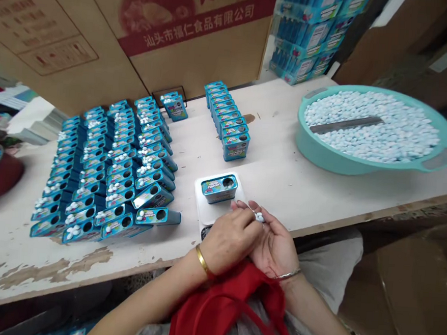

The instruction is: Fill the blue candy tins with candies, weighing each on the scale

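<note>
My right hand (275,242) is cupped palm up, with a few small white candies (259,217) lying at its fingers. Over that palm bends my left hand (231,238), fingers curled in; its fingertips are mostly hidden, so what they pinch does not show. Just beyond both hands a blue candy tin (219,188) stands upright on a small white scale (204,212). The tin's round opening is at its right end, and a few white pieces seem to show inside. The scale's dark display is partly covered by my left hand.
Rows of blue tins (119,173) with white candies on their tops fill the left side. A single file of tins (230,119) stands behind the scale. At right sits a turquoise basin (331,157) of candies with a metal bar (347,124). A large carton (201,43) stands behind.
</note>
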`<state>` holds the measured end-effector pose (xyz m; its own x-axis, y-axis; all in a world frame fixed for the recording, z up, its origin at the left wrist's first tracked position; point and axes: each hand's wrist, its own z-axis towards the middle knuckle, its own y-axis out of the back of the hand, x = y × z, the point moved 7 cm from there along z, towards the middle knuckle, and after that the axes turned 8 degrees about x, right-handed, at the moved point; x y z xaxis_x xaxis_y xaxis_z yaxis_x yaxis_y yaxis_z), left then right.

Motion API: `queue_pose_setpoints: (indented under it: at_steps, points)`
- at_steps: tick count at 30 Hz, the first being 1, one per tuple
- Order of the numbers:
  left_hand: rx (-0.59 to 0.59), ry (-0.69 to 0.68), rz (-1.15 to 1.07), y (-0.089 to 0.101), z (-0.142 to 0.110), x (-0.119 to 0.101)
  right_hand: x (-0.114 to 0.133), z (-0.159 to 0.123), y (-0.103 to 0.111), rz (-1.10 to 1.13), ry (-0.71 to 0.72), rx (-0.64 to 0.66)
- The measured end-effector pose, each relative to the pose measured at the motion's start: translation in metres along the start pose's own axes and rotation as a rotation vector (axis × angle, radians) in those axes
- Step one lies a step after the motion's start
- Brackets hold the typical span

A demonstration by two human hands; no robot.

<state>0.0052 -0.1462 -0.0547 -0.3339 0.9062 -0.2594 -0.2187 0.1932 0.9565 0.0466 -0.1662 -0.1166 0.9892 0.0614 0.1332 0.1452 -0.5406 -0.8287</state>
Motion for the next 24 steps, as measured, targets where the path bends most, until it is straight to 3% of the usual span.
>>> queue_pose_setpoints:
  at_steps: [4, 7, 11, 14, 17, 21, 24]
  points:
    - [-0.208, -0.029, -0.141, 0.030, 0.002, 0.014, 0.008, 0.001, -0.006, 0.059, 0.043, -0.008]
    - [-0.351, 0.102, -0.141, 0.055, 0.002, 0.043, 0.013, 0.003, -0.008, 0.059, 0.083, 0.000]
    - [-0.315, 0.201, -0.038, 0.066, 0.004, 0.062, 0.016, 0.005, -0.011, 0.055, 0.101, 0.012]
    - [-0.239, 0.135, -0.067, 0.056, 0.005, 0.044, 0.018, 0.004, -0.012, 0.042, 0.084, 0.041]
    - [-0.103, 0.108, -0.074, 0.028, 0.005, 0.013, 0.023, 0.000, -0.005, 0.017, 0.074, 0.050]
    - [-0.016, 0.128, -0.055, -0.008, 0.007, -0.018, 0.031, -0.014, 0.026, -0.013, 0.097, -0.070]
    - [0.020, 0.038, -0.062, -0.024, 0.010, -0.035, 0.035, -0.024, 0.049, -0.060, 0.099, -0.151]
